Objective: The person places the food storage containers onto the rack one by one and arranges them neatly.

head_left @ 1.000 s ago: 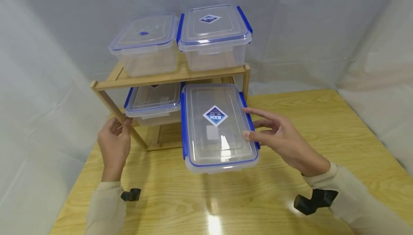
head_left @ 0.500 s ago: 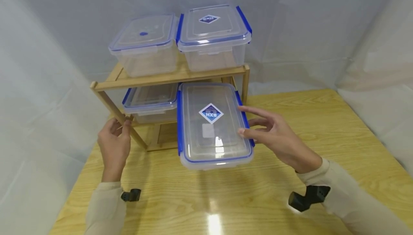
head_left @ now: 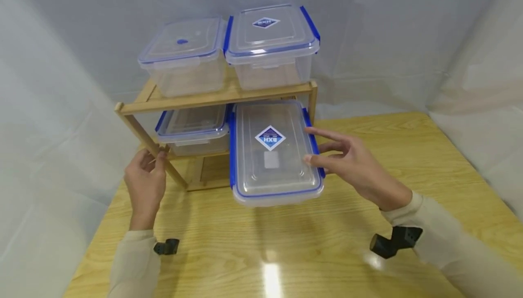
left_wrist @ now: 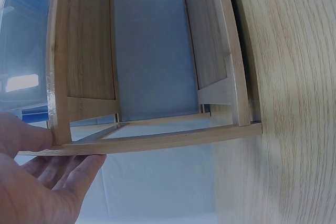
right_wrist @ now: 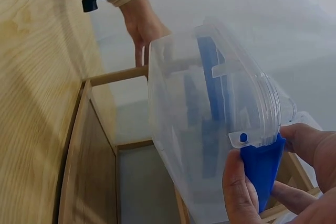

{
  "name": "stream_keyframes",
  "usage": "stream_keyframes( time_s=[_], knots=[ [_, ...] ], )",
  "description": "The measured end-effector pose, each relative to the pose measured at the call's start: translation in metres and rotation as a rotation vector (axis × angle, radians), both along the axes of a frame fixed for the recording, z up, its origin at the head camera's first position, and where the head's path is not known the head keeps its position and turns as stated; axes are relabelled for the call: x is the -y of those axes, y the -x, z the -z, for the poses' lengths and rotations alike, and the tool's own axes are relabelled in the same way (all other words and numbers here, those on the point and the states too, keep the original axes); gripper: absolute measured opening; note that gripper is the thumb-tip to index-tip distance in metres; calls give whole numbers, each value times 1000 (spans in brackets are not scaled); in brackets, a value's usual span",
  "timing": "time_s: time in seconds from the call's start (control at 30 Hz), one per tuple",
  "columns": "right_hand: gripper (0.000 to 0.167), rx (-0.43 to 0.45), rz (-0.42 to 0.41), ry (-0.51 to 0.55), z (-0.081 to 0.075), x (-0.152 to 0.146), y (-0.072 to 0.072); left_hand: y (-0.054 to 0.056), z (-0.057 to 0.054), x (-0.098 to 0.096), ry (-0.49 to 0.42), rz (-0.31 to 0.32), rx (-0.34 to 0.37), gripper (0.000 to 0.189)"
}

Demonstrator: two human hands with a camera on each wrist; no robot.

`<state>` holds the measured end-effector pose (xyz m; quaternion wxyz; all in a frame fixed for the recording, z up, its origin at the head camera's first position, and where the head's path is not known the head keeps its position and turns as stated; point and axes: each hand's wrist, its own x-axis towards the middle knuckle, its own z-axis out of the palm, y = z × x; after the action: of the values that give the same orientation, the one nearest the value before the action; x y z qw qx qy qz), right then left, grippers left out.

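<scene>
My right hand (head_left: pixel 355 168) grips the right side of a clear plastic food container (head_left: pixel 282 175) with blue side latches and a diamond label. Its thumb lies on the lid's edge, and in the right wrist view the fingers close around the blue latch (right_wrist: pixel 260 171). The container's back end is under the upper shelf of a wooden two-tier rack (head_left: pixel 216 101), while its front sticks out over the table. My left hand (head_left: pixel 145 180) pinches the rack's left front post. In the left wrist view, thumb and fingers lie on either side of that post (left_wrist: pixel 157 141).
Beside the held container, a similar lidded container (head_left: pixel 194 127) sits on the rack's middle level. Two larger lidded containers, one left (head_left: pixel 184 57) and one right (head_left: pixel 271 48), stand on the top shelf. Beneath the rack is a wood-grain table (head_left: pixel 367 261), with pale sheeting (head_left: pixel 388 39) behind.
The right hand has moved the held container farther back toward the rack, with a small sideways shift. The middle-level container on the left sits slightly farther back. The left hand stays on the post.
</scene>
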<state>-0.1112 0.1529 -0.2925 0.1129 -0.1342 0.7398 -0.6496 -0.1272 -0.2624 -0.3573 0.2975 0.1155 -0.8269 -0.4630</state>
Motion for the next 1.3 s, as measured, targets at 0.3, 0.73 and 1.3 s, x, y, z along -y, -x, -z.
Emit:
stream_keyframes(
  time_s=[0.3,0.73,1.3],
  knots=[
    [64,3,7,-48,-13,3,15,-2,-3,0,6,-8,-3,28],
    [59,-1,37,-33,-15,3,24,-2,-3,-2,7,-7,14,30],
    [96,22,-17,-127,-21,9,22,-2,-1,-1,12,-11,10,31]
  ],
)
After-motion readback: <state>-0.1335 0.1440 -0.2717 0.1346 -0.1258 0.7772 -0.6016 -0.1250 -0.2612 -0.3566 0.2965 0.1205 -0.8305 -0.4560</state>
